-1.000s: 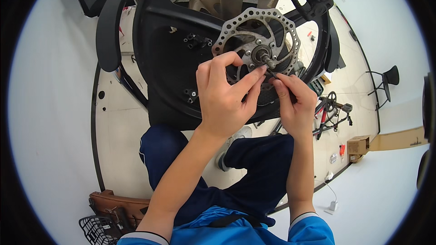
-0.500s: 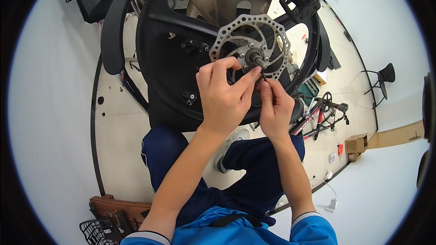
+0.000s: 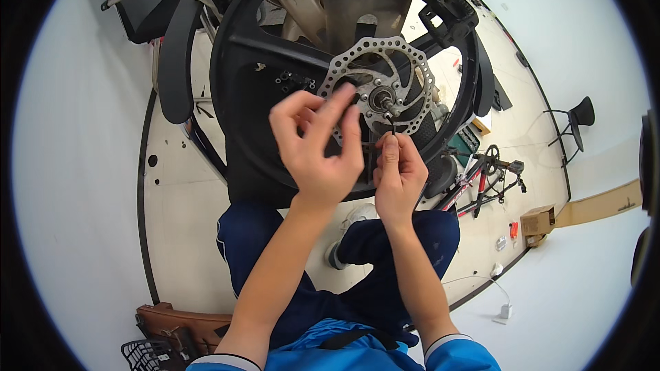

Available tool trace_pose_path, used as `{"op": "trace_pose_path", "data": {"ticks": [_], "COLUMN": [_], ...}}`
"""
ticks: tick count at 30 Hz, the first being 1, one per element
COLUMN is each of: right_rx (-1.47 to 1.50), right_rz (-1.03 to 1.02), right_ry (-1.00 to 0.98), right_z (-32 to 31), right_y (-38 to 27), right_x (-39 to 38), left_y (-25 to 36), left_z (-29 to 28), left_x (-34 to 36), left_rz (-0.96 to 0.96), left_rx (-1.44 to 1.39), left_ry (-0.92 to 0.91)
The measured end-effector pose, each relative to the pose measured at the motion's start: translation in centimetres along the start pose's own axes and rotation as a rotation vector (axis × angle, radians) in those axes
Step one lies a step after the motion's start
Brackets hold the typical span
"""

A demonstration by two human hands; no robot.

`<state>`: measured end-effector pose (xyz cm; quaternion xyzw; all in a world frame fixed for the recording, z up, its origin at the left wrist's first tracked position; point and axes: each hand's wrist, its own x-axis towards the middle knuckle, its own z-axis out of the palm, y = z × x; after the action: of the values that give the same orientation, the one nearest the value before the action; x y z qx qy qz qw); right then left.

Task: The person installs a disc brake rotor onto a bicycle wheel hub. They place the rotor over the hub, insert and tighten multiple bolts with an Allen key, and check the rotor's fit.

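Observation:
Before me lies a black wheel [image 3: 282, 51] with a drilled metal brake disc [image 3: 425, 82] bolted around its hub [image 3: 385, 101]. My right hand [image 3: 400, 182] is closed, thumb and finger pinching a thin black hex key [image 3: 392, 126]. The key's far end reaches up to the disc's lower inner part, just below the axle; whether it sits in a bolt head I cannot tell. My left hand [image 3: 318, 148] hovers over the disc's left edge, its fingers apart and a little blurred, with nothing seen in it. Small bolts [image 3: 294, 81] rest on the black surface inside the wheel.
A black armrest [image 3: 176, 62] stands left of the wheel. A black pedal [image 3: 447, 17] overlaps its upper right rim. Further right, a red and black bicycle frame [image 3: 474, 182] and a cardboard box [image 3: 537, 221] are on the floor. A brown bench [image 3: 182, 319] is at lower left.
My left hand has come away from the axle toward the left, its fingers parting. My right hand has shifted slightly left and down, still pinching the hex key.

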<state>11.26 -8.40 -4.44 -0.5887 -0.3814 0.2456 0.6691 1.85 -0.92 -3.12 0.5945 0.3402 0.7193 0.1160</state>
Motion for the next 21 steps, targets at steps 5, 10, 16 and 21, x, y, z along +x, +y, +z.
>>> {"op": "trace_pose_path", "data": {"ticks": [5,10,16,21], "right_rx": [0.18,0.181,0.054,-0.094], "right_rz": [0.049,0.033,0.254,0.15], "right_ry": [0.05,-0.032,-0.191,-0.245], "right_z": [1.3,0.0,-1.9,-1.6], "right_y": [-0.4,-0.4,1.0,1.5], "right_x": [-0.6,-1.2,-2.9,-2.5], "left_y": [-1.3,-2.3,-2.1,-2.8], "left_z": [0.2,0.8,1.2,1.8], "left_x": [0.8,2.8,2.0,1.4], "left_rz": [-0.518,-0.554,-0.523,-0.401], "left_rx": [-0.513,-0.667,-0.629,-0.543], "left_ry": [-0.137,-0.28,-0.327,-0.262]}}
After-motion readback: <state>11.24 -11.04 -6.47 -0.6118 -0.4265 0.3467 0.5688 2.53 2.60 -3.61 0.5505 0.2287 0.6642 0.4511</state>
